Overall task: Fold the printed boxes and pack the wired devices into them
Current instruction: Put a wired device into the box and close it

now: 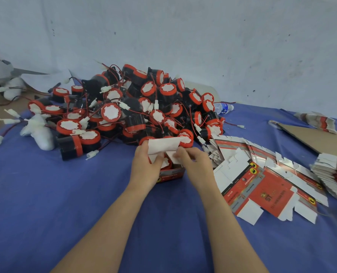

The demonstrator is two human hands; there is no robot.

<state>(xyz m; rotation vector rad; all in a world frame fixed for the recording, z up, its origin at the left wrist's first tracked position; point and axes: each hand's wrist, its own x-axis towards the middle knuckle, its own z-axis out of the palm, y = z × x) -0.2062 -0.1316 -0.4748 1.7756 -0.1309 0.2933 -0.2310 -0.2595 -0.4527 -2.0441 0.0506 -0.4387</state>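
Left hand (147, 164): fingers pinch the box's white top flap at its left end.
Right hand (193, 161): fingertips grip a small side flap.
Box (171, 174): red, standing under both hands, a device inside.
Devices (124, 107): heaped just beyond the fingers.
Flat boxes (262, 186): right of the right hand.

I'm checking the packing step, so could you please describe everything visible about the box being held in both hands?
The printed box is a small red carton with white unprinted insides, seemingly thin card. It stands on the blue cloth in front of the device pile, top still open, its large white lid flap raised. The left hand holds the left flap; the right hand pinches a small side flap. A red-and-white device appears to sit inside, largely hidden.
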